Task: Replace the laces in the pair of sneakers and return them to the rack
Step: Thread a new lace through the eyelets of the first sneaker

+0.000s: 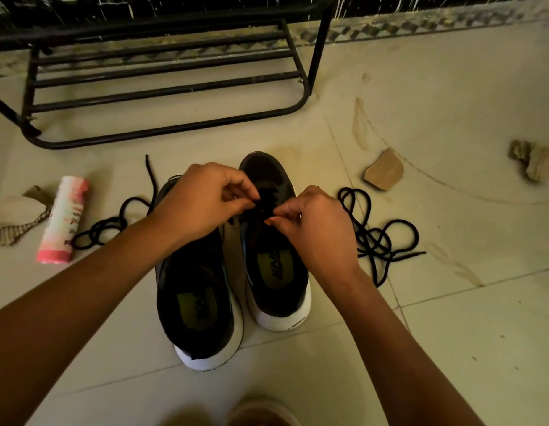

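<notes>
While pinching a black lace (262, 207) between thumb and forefinger, holds the left hand (205, 198) curled, knuckles up, over the eyelet area of the right sneaker (279, 272). Pinches the same lace from the other side with the right hand (313, 222), fingertips drawn together and nearly meeting those of the left. Cannot tell which eyelet takes the lace, since fingers cover that spot. Directly beneath both hands: dark upper, white sole, yellow-green insole, heel toward the camera, standing upright on the pale tiled floor (451, 318). Just beside it and touching along the inner edge, set a little nearer the camera: the left sneaker (196, 302), same colours, toe partly hidden under the left wrist. Further out to the left, lying in loose loops on the tiles: a second black lace (107, 229), one end trailing up past the left sneaker's toe. To the right, near the right sneaker but apart from it: a third black lace (374, 238) in a tangled heap. Beyond the left loops: a pink-and-white tube (62, 219) lying on its side, next to a torn cardboard scrap (12, 216). Beyond the right heap: another cardboard piece (384, 170) and, well apart, a crumpled wad (534, 158). Farthest back, against the wall: a black metal rack (162, 87) with bare slatted shelves.
</notes>
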The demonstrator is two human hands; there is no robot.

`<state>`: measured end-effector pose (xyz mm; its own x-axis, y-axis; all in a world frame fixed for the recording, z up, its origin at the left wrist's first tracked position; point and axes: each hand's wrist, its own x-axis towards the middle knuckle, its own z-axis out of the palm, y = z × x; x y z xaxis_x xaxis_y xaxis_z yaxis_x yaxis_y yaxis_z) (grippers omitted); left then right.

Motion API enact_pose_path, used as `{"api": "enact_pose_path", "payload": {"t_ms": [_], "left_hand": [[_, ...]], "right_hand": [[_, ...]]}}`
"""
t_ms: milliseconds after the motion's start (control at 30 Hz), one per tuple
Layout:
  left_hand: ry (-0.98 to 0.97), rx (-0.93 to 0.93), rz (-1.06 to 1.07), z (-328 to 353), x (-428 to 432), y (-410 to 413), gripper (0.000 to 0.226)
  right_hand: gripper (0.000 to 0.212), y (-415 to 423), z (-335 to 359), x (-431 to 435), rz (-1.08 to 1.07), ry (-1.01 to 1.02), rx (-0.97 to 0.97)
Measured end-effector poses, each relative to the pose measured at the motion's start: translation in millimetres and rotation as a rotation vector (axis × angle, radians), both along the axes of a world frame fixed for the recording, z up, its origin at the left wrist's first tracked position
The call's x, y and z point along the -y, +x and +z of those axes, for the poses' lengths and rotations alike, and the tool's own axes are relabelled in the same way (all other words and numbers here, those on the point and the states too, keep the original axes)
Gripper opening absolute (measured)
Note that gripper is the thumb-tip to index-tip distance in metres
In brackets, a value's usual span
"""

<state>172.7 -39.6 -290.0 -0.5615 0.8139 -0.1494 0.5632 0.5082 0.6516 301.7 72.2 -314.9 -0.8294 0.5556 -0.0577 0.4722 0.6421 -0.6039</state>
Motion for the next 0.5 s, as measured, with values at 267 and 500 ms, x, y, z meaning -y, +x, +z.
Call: {"api": "enact_pose_path", "payload": {"t_ms": [267, 500], "left_hand": [[0.009, -0.058, 0.015, -14, 5, 6, 0.013], [0.023, -0.03, 0.082, -23, 9, 13, 0.018]], "right_hand": [[0.044, 12, -11, 19, -0.064, -0.013, 0.009], [0.036, 4, -18, 21, -0.069, -0.227, 0.059]]}}
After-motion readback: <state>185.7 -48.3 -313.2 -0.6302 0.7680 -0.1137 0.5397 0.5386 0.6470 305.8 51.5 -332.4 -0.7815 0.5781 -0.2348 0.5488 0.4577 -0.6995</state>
